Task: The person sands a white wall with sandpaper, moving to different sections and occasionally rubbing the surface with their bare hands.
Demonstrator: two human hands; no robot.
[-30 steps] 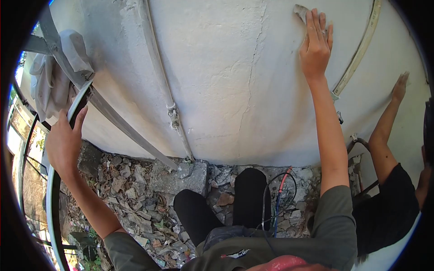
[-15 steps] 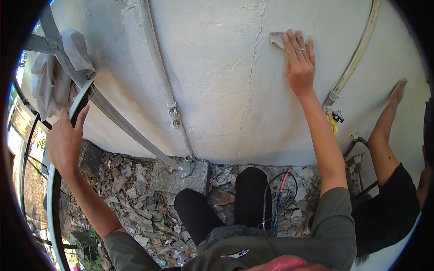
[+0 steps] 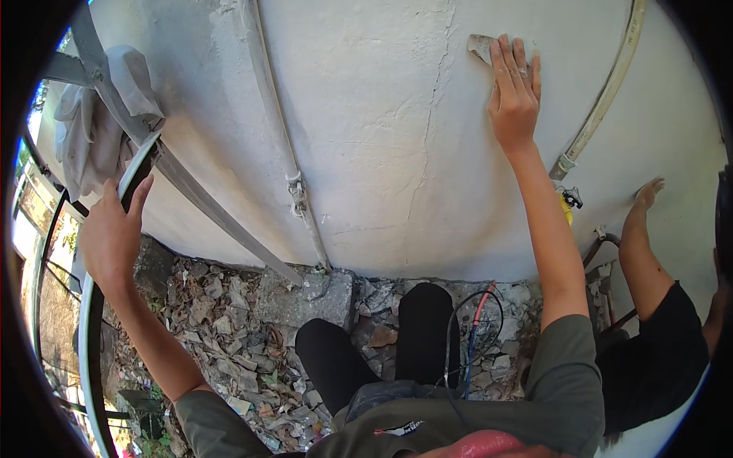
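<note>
My right hand (image 3: 513, 99) lies pressed against the white wall (image 3: 366, 130), over a small greyish sheet of sandpaper (image 3: 479, 47). One corner of the sheet sticks out to the left of my fingers; the rest is hidden under them. A long crack runs down the wall left of this hand. At the left, my left hand (image 3: 113, 237) is wrapped round a curved metal rail (image 3: 89, 328), thumb on the near side. A pale grey cloth (image 3: 80, 145) hangs by the metal frame just above that hand.
Pipes run down the wall: one with a valve (image 3: 298, 195) at left, another (image 3: 603, 99) at right above a yellow tap (image 3: 566, 204). A co-worker's hand (image 3: 649, 191) is near the wall at right. Rubble and dry leaves (image 3: 229, 328) cover the ground around my knees; a cable loops beside them.
My right hand has slid slightly up and to the right on the wall with the sandpaper. The co-worker's hand has moved down and left. My left hand stays on the rail.
</note>
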